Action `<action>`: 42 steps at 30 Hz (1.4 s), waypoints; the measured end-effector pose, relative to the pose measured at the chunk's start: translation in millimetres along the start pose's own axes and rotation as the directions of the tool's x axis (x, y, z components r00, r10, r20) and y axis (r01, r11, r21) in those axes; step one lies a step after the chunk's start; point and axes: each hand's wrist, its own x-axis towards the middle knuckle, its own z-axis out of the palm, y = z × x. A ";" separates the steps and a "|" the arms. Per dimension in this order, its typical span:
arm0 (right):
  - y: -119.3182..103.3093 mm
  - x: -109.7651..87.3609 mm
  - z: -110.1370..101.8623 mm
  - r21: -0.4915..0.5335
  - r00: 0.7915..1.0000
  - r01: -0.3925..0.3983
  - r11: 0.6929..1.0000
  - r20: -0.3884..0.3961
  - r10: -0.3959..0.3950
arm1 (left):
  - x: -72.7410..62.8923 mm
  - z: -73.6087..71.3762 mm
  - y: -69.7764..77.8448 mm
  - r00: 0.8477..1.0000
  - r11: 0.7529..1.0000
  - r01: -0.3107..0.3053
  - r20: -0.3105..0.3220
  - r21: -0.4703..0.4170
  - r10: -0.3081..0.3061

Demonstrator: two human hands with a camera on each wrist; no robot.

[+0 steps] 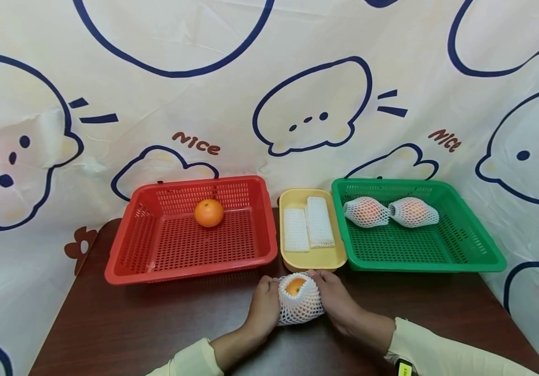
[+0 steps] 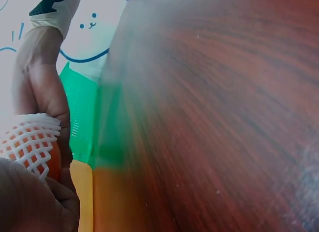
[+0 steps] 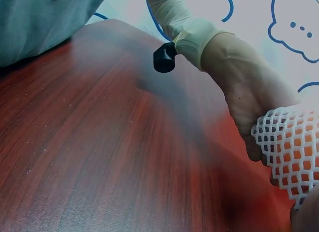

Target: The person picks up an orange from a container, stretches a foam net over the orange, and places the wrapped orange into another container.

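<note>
Both hands grip one bundle between them: the left hand (image 1: 264, 305) holds its left side and the right hand (image 1: 337, 297) its right, with the fingers curled against a white, open-mesh foam net sleeve (image 1: 300, 311). Inside the sleeve is a round, bright orange fruit (image 1: 295, 285); the mesh wraps its sides, while an opening at the top leaves a patch of peel bare. The bundle is at the near side of a small, pale yellow plastic tray (image 1: 313, 259); whether its underside touches the dark reddish-brown, wood-grained table (image 1: 180, 324) cannot be told. In both wrist views the orange colour shows through the gaps of the mesh.

In the tray lie flat white foam nets, a shorter one (image 1: 296, 231) at left and a longer one (image 1: 319, 223) at right. To the left stands a red, rectangular, perforated plastic basket (image 1: 191, 269), holding a single unwrapped round orange (image 1: 209, 213) towards its back. To the right is a green perforated plastic basket (image 1: 394, 251), where two net-wrapped, orange-red fruits, a left one (image 1: 367, 212) and a right one (image 1: 413, 212), lie side by side near the back wall. Behind everything hangs a pale cloth (image 1: 222, 104) printed with dark blue cartoon outlines and the word "Nice" in brown
</note>
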 end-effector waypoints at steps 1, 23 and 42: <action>-0.1 0.1 0.4 0.004 1.000 0.005 1.000 0.002 -0.005 | 0.5 0.2 -0.7 1.000 0.999 0.014 0.006 -0.029 -0.013; -7.6 -3.0 3.3 0.129 0.997 0.031 0.991 0.069 -0.040 | 1.1 -5.0 3.3 0.986 0.950 0.123 0.141 -0.286 -0.085; -9.0 -3.6 6.1 0.125 1.000 0.022 0.992 0.012 -0.024 | 2.0 -4.6 7.6 0.987 0.932 0.114 0.149 -0.345 -0.065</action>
